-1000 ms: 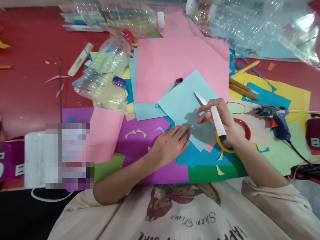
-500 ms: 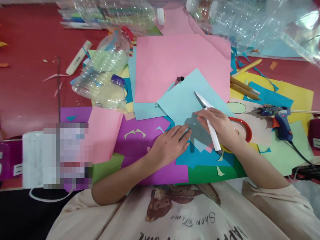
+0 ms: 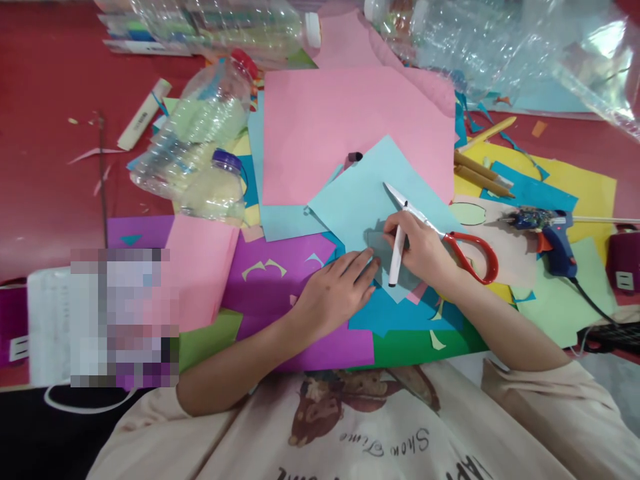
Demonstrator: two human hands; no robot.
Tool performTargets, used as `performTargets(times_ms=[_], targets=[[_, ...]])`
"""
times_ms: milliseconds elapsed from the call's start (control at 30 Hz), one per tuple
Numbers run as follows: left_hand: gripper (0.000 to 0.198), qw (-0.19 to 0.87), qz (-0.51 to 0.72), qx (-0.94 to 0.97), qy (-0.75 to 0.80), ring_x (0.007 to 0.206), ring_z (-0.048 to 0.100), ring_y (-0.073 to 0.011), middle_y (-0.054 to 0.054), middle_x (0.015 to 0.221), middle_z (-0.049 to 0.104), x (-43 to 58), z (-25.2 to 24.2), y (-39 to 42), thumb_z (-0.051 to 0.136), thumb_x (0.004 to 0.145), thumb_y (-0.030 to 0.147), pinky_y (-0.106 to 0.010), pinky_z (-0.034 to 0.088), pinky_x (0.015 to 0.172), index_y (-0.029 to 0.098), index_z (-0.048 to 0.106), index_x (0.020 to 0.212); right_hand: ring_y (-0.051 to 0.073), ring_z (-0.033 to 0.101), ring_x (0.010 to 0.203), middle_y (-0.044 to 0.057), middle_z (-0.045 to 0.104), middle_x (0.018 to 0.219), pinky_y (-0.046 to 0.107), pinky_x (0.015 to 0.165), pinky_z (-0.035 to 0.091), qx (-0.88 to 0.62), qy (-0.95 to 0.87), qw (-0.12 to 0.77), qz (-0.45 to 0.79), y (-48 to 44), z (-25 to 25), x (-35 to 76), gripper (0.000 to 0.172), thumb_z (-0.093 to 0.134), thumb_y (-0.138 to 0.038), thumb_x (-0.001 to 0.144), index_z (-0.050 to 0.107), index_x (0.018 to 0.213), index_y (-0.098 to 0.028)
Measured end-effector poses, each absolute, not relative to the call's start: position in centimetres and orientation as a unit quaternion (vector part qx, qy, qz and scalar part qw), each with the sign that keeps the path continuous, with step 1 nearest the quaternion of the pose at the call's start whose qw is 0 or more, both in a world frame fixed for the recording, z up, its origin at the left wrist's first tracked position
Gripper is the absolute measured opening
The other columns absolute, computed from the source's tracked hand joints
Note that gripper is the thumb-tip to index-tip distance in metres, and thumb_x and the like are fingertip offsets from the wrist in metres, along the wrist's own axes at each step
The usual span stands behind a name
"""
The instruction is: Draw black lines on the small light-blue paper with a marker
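Observation:
My right hand [image 3: 425, 250] grips a white marker [image 3: 396, 257], held nearly upright over a light blue sheet of paper [image 3: 370, 200]. My left hand [image 3: 335, 293] lies flat with its fingers pressing on the near corner of that sheet. Red-handled scissors [image 3: 453, 243] lie on the papers just behind my right hand, blades pointing up-left. A small black marker cap [image 3: 354, 157] rests on the big pink sheet [image 3: 345, 127].
Coloured sheets cover the red table [image 3: 45, 173]. Empty plastic bottles [image 3: 200, 140] lie at the left and back. A blue glue gun [image 3: 550, 233] with its cord lies at the right, pencils [image 3: 483, 175] behind it. A white glue stick [image 3: 143, 117] lies far left.
My right hand has swung the marker from lying back over my wrist to nearly upright and shifted slightly left, uncovering the scissors. The left hand has stayed on the blue sheet.

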State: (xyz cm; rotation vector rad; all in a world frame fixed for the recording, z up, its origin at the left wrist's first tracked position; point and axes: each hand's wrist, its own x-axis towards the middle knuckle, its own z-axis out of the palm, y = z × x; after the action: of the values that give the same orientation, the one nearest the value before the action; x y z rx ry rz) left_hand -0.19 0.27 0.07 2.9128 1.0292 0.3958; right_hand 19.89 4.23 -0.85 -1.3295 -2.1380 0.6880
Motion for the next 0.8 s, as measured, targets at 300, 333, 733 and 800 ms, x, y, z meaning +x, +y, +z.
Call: performTargets(times_ms=[300,333,733,800], targets=[[0.032,0.017,0.122,0.935,0.332,0.106,0.062,-0.0225,-0.013,0.121,0.066,-0.27,-0.08,0.18,0.05,0.093,0.025,-0.034,0.051,0.091,0.008,0.063,0.116,0.013,0.051,0.067,0.0,0.054,0.077,0.024,0.06,0.04,-0.491,-0.784,0.265,0.273,4.43,-0.76,19.77,0.015,0.049,-0.007,0.086,0.044,0.086,-0.022],[0.032,0.019,0.12,0.935,0.332,0.107,0.062,-0.0225,-0.013,0.122,0.066,-0.28,-0.09,0.18,0.049,0.093,0.025,-0.034,0.051,0.092,0.008,0.063,0.116,0.014,0.051,0.067,0.0,0.054,0.078,0.024,0.06,0.04,-0.491,-0.784,0.264,0.273,4.43,-0.78,19.79,0.015,0.049,-0.007,0.086,0.044,0.086,-0.022],[0.026,0.014,0.138,0.934,0.33,0.102,0.064,-0.0209,-0.01,0.116,0.068,-0.34,-0.16,0.39,0.05,0.091,0.018,-0.034,0.053,0.089,0.011,0.065,0.112,0.018,0.052,0.073,0.003,0.054,0.082,0.029,0.065,0.042,-0.479,-0.809,0.247,0.236,4.21,-0.87,19.86,0.014,0.047,-0.009,0.085,0.045,0.089,-0.022],[0.027,0.012,0.144,0.933,0.33,0.1,0.064,-0.0206,-0.01,0.116,0.068,-0.52,-0.28,0.52,0.052,0.088,0.01,-0.033,0.053,0.088,0.011,0.064,0.112,0.019,0.052,0.075,0.004,0.054,0.083,0.029,0.066,0.042,-0.475,-0.813,0.242,0.233,4.22,-0.95,19.9,0.015,0.046,-0.008,0.085,0.044,0.09,-0.023]])
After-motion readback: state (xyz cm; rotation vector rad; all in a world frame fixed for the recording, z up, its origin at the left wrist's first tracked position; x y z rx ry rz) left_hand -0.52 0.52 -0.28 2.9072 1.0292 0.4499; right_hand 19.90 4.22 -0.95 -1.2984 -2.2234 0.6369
